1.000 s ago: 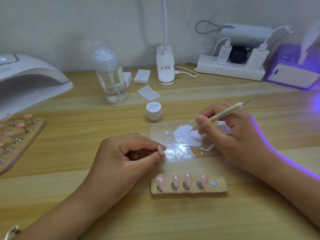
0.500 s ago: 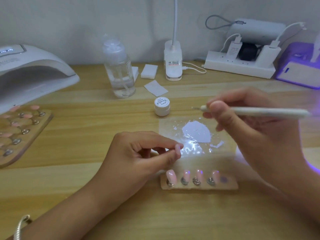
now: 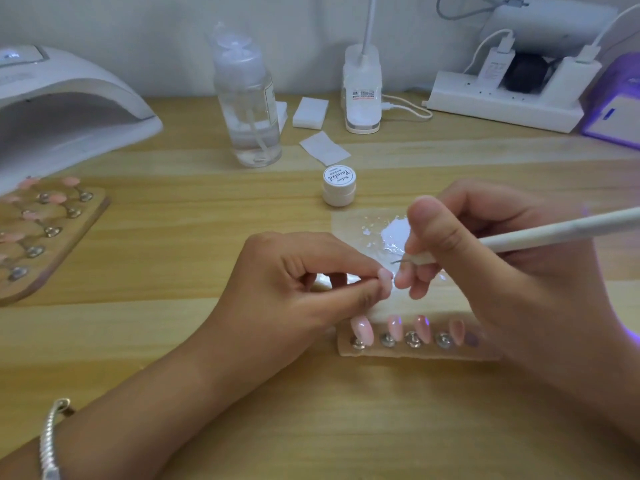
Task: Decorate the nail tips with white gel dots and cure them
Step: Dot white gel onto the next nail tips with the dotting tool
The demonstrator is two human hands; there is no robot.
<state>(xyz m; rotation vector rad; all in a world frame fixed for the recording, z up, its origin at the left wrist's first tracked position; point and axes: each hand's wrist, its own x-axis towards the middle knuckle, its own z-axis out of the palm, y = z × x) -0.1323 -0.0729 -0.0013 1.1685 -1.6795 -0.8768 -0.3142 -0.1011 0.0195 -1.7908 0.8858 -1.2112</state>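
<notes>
My left hand (image 3: 298, 289) pinches a pink nail tip (image 3: 385, 277) between thumb and forefinger. My right hand (image 3: 502, 271) grips a white dotting pen (image 3: 561, 230), whose metal point hovers just above and right of that tip. Behind them lies a clear palette sheet (image 3: 353, 223) with a puddle of white gel (image 3: 394, 233). A small wooden holder (image 3: 415, 351) in front carries several pink nail tips on metal studs. The white gel jar (image 3: 338, 186) stands closed behind the palette.
A white curing lamp (image 3: 65, 109) sits at the far left, with a larger wooden board of nail tips (image 3: 45, 230) before it. A clear pump bottle (image 3: 247, 109), white pads (image 3: 310, 112), a desk lamp base (image 3: 363, 88), a power strip (image 3: 502, 105) and a purple-lit device (image 3: 620, 112) line the back.
My right hand lifted the pen off the gel puddle, swung it level, then brought its point down to the nail tip in my left hand. The view moved closer.
</notes>
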